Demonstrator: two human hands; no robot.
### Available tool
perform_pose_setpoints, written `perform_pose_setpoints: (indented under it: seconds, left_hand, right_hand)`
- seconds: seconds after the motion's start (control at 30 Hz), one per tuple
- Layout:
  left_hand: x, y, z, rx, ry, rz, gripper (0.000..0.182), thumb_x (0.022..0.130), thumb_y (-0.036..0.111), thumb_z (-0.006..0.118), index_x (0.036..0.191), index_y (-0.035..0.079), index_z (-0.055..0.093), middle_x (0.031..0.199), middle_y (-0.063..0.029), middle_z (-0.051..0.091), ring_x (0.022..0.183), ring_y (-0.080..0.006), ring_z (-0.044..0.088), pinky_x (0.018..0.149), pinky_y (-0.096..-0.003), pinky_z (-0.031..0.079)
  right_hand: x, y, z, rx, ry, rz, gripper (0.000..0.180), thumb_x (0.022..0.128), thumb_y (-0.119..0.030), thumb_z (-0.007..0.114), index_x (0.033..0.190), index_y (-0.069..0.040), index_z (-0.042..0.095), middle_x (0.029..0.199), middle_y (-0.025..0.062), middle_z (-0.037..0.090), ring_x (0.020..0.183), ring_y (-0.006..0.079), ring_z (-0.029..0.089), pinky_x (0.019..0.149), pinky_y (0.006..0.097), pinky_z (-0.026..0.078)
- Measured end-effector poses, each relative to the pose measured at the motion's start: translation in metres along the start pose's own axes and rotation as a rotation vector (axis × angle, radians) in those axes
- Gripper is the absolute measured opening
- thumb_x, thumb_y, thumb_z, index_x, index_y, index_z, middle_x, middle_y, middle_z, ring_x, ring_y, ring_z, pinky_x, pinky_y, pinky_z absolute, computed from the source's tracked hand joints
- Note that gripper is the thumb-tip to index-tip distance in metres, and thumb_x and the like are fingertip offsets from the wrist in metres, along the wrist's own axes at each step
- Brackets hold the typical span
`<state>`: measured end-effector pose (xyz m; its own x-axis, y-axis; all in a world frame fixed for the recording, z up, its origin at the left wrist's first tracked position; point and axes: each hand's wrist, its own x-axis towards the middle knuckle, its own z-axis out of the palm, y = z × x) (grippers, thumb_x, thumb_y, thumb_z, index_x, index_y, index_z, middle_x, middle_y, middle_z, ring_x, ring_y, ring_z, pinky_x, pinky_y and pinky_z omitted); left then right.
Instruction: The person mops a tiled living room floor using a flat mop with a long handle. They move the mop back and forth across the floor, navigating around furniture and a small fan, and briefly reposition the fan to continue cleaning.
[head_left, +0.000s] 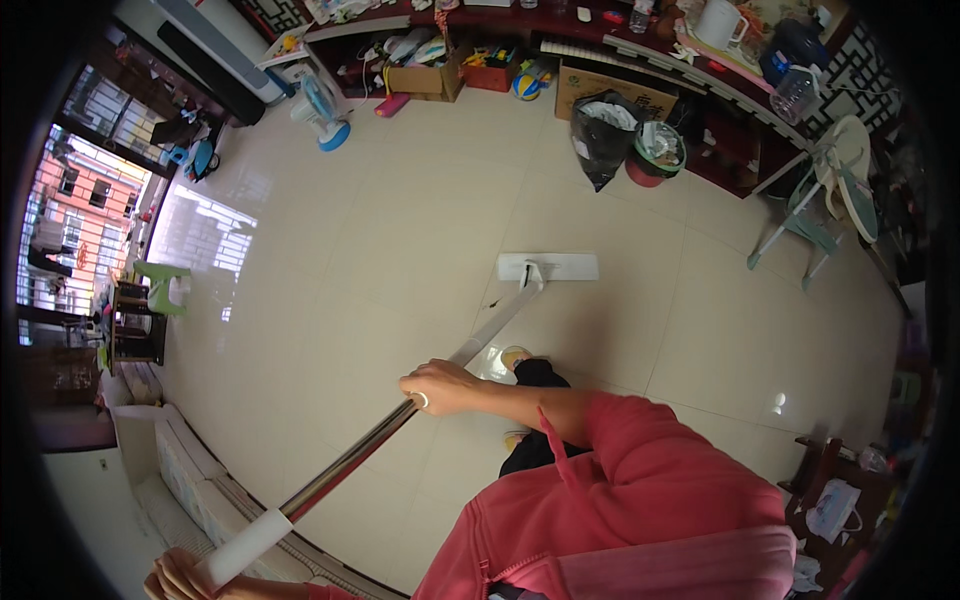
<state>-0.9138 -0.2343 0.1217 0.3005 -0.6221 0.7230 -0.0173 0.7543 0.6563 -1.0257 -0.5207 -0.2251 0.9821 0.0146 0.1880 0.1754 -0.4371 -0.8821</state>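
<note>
A flat mop (345, 461) with a shiny metal pole slants across the view from lower left to upper right. My left hand (182, 576), at the bottom left, is wrapped around the white grip (247, 547) at the pole's top end. Farther down the pole, my right hand (446, 386) holds it in a closed fist and wears a pale ring. The white rectangular mop head (566, 267) lies flat on the glossy cream tiles (405, 225). A small dark speck (492, 304) shows on the floor just left of the lower pole.
Along the far cabinet stand a black plastic bag (604, 135), a waste bin (654, 157), a cardboard box (574, 86) and a ball (527, 85). A blue-and-white fan (324, 112) is farther left. A high chair (817, 195) stands right, a green stool (163, 286) and sofa (187, 480) left.
</note>
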Motion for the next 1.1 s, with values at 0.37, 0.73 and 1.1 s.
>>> perform_pose_setpoints:
  seconds: [0.37,0.73,1.1]
  left_hand:
    - [0.003,-0.219,0.003,-0.258,0.313,-0.261,0.038,0.069,0.012,0.077,0.084,0.017,0.043,0.074,0.0069,0.049,0.069,-0.0071,0.047,0.080,-0.0282,0.036]
    - [-0.036,-0.230,-0.012,-0.071,0.724,-0.481,0.019,0.085,0.019,0.060,0.076,0.011,0.045,0.063,0.0013,0.035,0.066,-0.0147,0.038,0.090,-0.0369,0.039]
    - [-0.044,0.088,0.035,0.589,0.589,-0.096,0.029,0.089,0.014,0.052,0.069,0.013,0.031,0.057,0.0024,0.033,0.053,-0.0078,0.033,0.058,-0.0233,0.032]
  right_hand:
    - [-0.125,0.121,-0.132,-0.378,0.788,0.217,0.015,0.060,0.001,0.059,0.071,-0.005,0.049,0.069,0.0134,0.051,0.072,0.0345,0.051,0.062,0.0438,0.037]
    - [-0.113,0.211,-0.069,-0.432,0.791,0.259,0.013,0.067,0.002,0.056,0.080,-0.002,0.058,0.073,0.0156,0.056,0.076,0.0378,0.053,0.069,0.0462,0.041]
    - [0.056,-0.033,0.089,0.076,0.047,-0.030,0.009,0.076,-0.008,0.058,0.082,-0.006,0.051,0.078,0.0134,0.060,0.079,0.0350,0.057,0.071,0.0450,0.043]
